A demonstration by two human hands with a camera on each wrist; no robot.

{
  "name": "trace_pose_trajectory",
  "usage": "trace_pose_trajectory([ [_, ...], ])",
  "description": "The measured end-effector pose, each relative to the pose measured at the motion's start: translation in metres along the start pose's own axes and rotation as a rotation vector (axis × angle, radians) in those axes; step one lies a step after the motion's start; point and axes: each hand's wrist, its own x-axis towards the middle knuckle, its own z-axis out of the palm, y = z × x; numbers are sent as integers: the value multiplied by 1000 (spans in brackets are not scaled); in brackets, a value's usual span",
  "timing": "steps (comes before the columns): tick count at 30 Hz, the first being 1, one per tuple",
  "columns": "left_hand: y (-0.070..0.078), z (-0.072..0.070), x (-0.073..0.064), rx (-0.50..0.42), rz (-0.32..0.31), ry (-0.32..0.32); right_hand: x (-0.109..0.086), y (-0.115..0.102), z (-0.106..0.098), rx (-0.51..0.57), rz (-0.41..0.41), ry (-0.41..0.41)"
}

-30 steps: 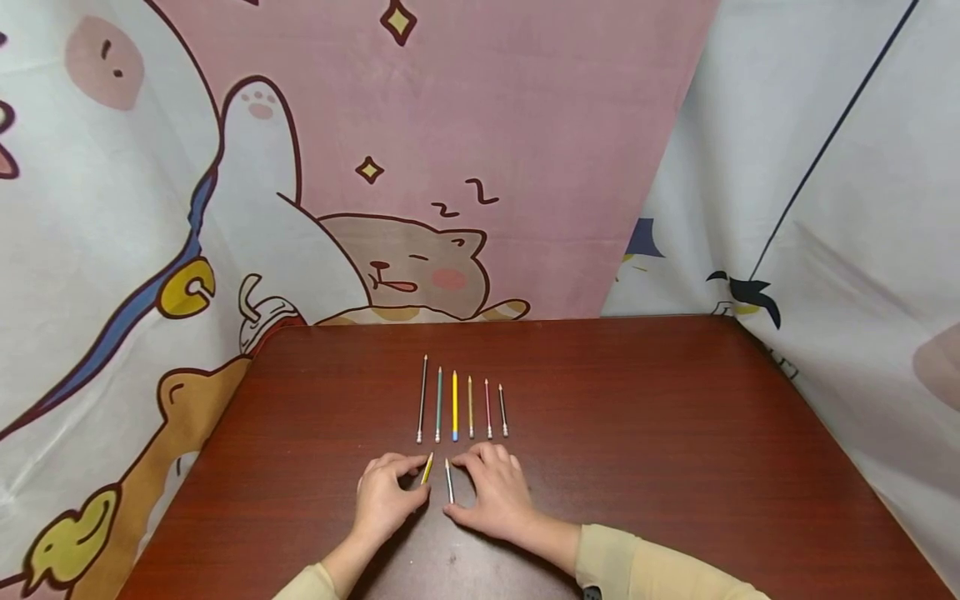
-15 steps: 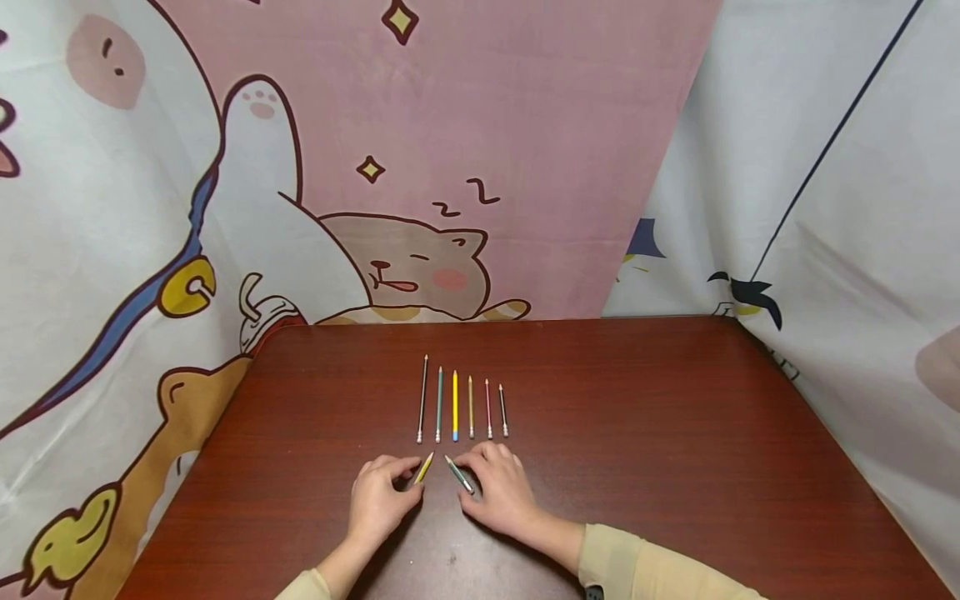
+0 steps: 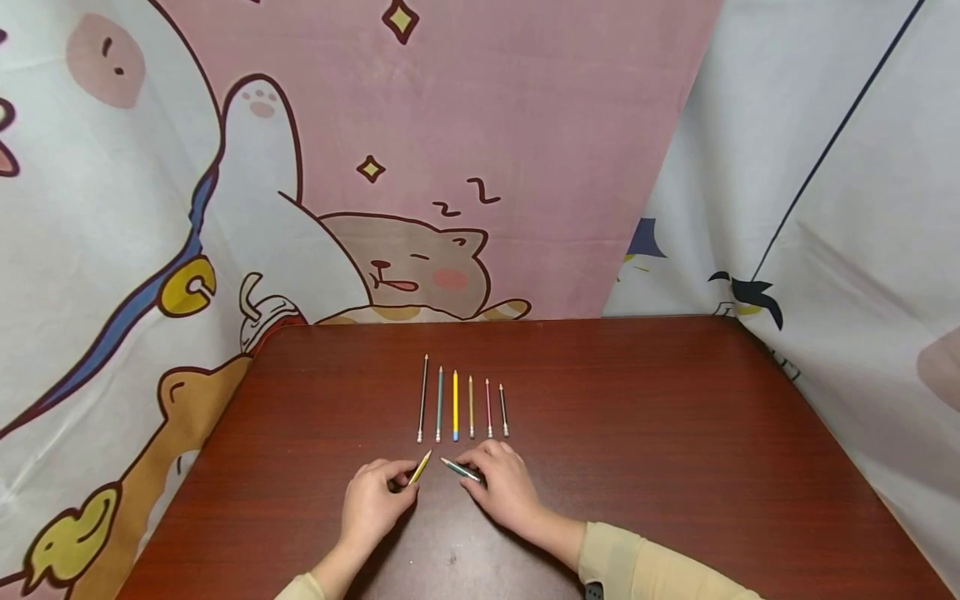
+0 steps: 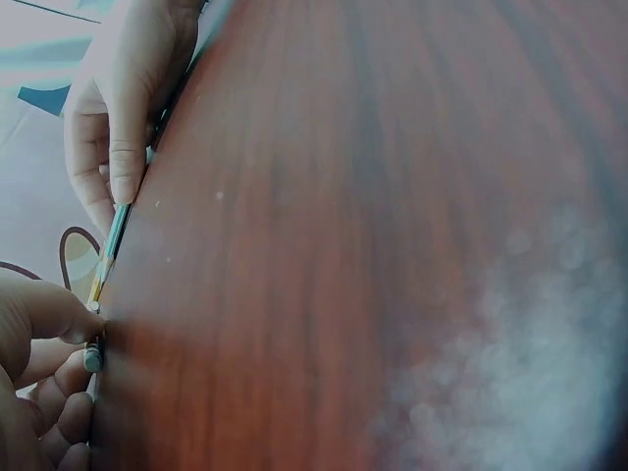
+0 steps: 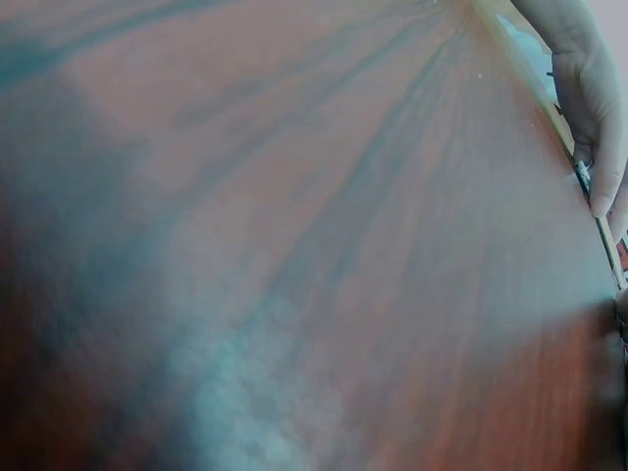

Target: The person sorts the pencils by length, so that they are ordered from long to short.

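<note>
My left hand (image 3: pixel 372 504) pinches a short yellow pencil (image 3: pixel 421 467) between thumb and fingertips, its tip angled away and to the right. Facing it, my right hand (image 3: pixel 506 490) holds a short dark green pencil (image 3: pixel 459 469) between thumb and fingers, tip slanting up to the left. The two tips sit close together with a small gap. In the left wrist view the green pencil (image 4: pixel 119 228) extends below the right thumb, and the eraser end (image 4: pixel 92 356) of the yellow pencil shows under the left fingers. Only part of the left hand (image 5: pixel 601 118) appears in the right wrist view.
Just beyond the hands several pencils lie side by side, from a long black pencil (image 3: pixel 423 400) at left to a short dark pencil (image 3: pixel 503 410) at right, eraser ends toward me. A reddish-brown wooden table (image 3: pixel 637 433) bears them. A printed cloth (image 3: pixel 555 167) hangs behind.
The green pencil has turned from nearly upright in the head view to a flat slant, its eraser end swinging right into the right hand. The left hand moved slightly left, tilting the yellow pencil more.
</note>
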Motion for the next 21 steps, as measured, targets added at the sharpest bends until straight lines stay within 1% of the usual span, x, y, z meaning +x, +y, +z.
trace_pose_trajectory([
  [6,-1,0,0,-24,-4,0,0,1,0,27,3,-4],
  [11,0,-1,0,-24,-14,-5,0,2,0,42,9,0],
  [21,1,0,0,-9,5,18,0,1,-3,52,23,4],
])
